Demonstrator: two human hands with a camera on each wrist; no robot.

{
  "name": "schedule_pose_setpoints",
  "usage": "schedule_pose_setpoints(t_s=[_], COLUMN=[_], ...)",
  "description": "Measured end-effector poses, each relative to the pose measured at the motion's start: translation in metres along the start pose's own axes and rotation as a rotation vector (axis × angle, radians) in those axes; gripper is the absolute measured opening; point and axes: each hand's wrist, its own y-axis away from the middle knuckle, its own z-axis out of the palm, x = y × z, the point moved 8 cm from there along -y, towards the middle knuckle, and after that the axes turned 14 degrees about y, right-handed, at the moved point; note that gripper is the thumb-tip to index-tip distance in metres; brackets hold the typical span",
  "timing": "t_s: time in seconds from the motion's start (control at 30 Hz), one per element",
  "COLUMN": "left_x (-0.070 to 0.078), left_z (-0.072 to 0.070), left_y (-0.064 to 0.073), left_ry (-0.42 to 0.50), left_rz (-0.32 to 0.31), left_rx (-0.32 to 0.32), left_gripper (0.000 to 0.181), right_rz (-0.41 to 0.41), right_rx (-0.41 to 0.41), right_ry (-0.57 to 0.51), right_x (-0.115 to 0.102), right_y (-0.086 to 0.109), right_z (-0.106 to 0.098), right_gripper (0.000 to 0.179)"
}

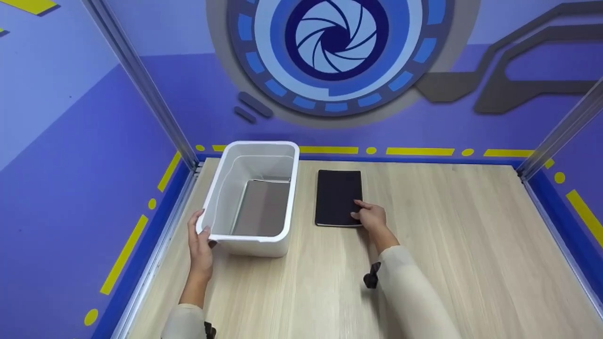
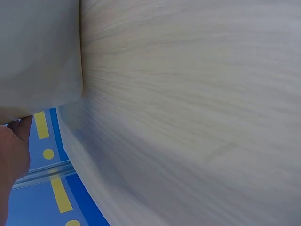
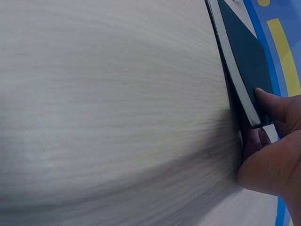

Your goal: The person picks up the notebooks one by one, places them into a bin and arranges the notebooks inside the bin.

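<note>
A black notebook with pale page edges lies at the middle of the table. My right hand pinches its lower right side; in the right wrist view the thumb rests on the cover of the notebook, with fingers at its underside. To the left stands a white plastic bin, its near left corner gripped by my left hand. A flat grey-brown rectangle lies inside the bin; its kind is unclear. The left wrist view shows the bin's outer wall and part of my left hand.
The pale wooden table runs out to the right of the notebook. A blue-purple wall with painted shapes rises behind. Metal rails border the left side and the right.
</note>
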Motion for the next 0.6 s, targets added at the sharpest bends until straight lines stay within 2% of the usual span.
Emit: schedule_pose_setpoints(t_s=[0.6], left_x=[-0.0001], left_z=[0.0003], left_y=[0.0005], left_ry=[-0.001], left_rz=[-0.01], left_rx=[0.014], left_gripper=[0.051], right_rz=[0.005], right_rx=[0.001], right_ry=[0.004], right_x=[0.004], right_y=[-0.0053], right_z=[0.0029], right_gripper=[0.055])
